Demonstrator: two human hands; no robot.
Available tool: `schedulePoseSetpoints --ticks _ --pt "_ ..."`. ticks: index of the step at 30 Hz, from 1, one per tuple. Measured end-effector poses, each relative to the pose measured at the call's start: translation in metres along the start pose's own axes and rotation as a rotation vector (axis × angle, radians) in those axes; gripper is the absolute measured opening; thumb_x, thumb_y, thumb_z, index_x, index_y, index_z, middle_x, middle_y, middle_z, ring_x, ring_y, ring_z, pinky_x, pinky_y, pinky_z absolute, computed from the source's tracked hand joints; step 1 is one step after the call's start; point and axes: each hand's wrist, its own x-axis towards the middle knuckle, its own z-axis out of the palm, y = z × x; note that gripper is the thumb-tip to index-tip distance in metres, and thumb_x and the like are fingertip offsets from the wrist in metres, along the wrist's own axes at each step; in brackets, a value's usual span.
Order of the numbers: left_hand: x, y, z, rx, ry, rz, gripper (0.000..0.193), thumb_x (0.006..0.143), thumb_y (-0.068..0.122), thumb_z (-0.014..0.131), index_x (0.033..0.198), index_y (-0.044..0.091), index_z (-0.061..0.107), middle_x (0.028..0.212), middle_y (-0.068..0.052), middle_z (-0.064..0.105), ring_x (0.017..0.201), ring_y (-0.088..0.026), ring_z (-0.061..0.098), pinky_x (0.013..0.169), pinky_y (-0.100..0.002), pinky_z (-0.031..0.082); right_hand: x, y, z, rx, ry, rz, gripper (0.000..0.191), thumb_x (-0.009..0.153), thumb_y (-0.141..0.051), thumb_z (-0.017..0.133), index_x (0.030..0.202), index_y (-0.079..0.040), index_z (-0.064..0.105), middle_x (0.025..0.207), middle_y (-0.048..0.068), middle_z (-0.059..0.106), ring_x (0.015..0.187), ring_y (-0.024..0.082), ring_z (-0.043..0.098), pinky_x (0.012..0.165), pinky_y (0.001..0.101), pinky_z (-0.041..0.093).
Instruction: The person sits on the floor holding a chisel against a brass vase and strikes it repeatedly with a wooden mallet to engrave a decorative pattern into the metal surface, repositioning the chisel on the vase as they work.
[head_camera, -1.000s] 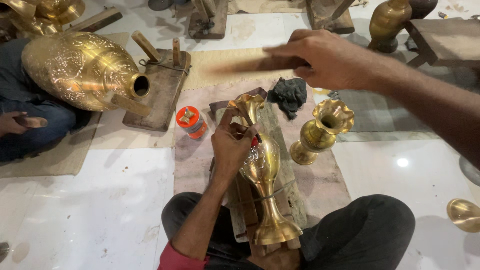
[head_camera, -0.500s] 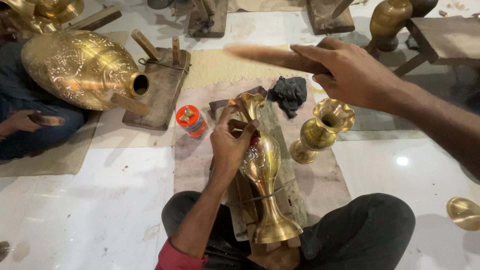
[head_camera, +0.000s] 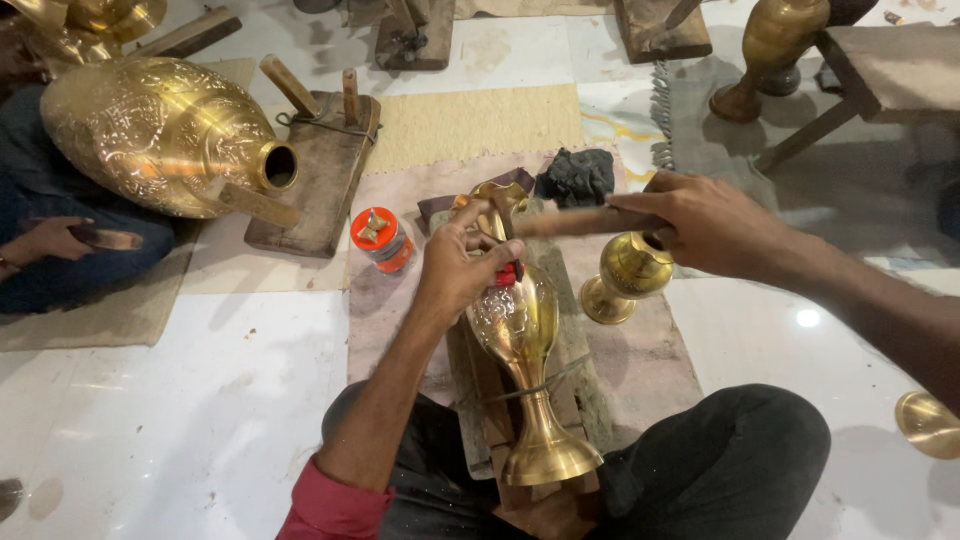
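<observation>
— Brass everywhere. What have I got in hand?
— I see my left hand (head_camera: 462, 262) wrapped over the upper body of the brass vase (head_camera: 522, 350), fingers curled tight around a small tool with a red grip (head_camera: 507, 274). The vase lies on its side on a wooden block (head_camera: 480, 390) across my lap, foot towards me.
— And the right?
— My right hand (head_camera: 700, 222) is closed around a wooden hammer handle (head_camera: 570, 222), held level just above the vase's mouth. A smaller brass vase (head_camera: 625, 275) stands just beside it, an orange-lidded jar (head_camera: 381, 238) to the left
</observation>
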Motion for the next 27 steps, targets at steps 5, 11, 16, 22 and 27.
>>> schedulePoseSetpoints --ticks 5,11,16,22,27 --pt "0.001 0.002 -0.003 -0.12 -0.068 0.035 0.071 0.082 0.01 0.083 0.145 0.002 0.05 0.091 -0.015 0.079 0.075 -0.013 0.075 0.061 -0.028 0.063 0.013 0.006 -0.009 -0.157 -0.108 0.024 0.068 0.09 -0.003 0.062 0.151 -0.032 0.053 0.119 0.008 0.069 0.088 0.02 0.071 0.072 0.0365 0.066" --pt "-0.002 0.002 -0.001 -0.067 -0.036 0.048 0.074 0.081 0.015 0.084 0.144 -0.002 0.05 0.087 -0.016 0.079 0.073 -0.015 0.075 0.062 -0.029 0.062 0.034 0.014 -0.027 0.164 0.037 0.089 0.073 0.089 -0.007 0.066 0.156 -0.026 0.044 0.111 0.015 0.071 0.083 0.024 0.072 0.077 0.0378 0.063" --pt "-0.003 0.001 0.001 0.032 -0.024 0.069 0.076 0.08 0.018 0.086 0.144 -0.002 0.05 0.089 -0.014 0.079 0.077 -0.015 0.077 0.067 -0.028 0.064 0.041 0.014 -0.038 0.099 0.149 -0.12 0.072 0.088 -0.005 0.068 0.155 -0.023 0.048 0.115 0.019 0.067 0.087 0.029 0.07 0.079 0.0423 0.062" --pt "-0.005 0.003 0.002 0.01 -0.016 0.098 0.076 0.08 0.02 0.084 0.145 0.0 0.051 0.091 -0.01 0.079 0.078 -0.011 0.076 0.068 -0.029 0.065 0.037 0.008 -0.046 0.187 0.234 -0.032 0.07 0.088 -0.008 0.072 0.153 -0.02 0.05 0.11 0.019 0.067 0.086 0.029 0.072 0.081 0.045 0.062" --pt "-0.007 0.003 0.002 0.171 0.019 0.159 0.073 0.084 0.02 0.085 0.145 -0.001 0.051 0.082 -0.012 0.08 0.077 -0.011 0.075 0.078 -0.026 0.059 0.036 0.012 -0.038 0.28 0.146 -0.072 0.061 0.091 -0.005 0.066 0.149 -0.019 0.053 0.12 0.016 0.066 0.095 0.026 0.07 0.083 0.0432 0.062"
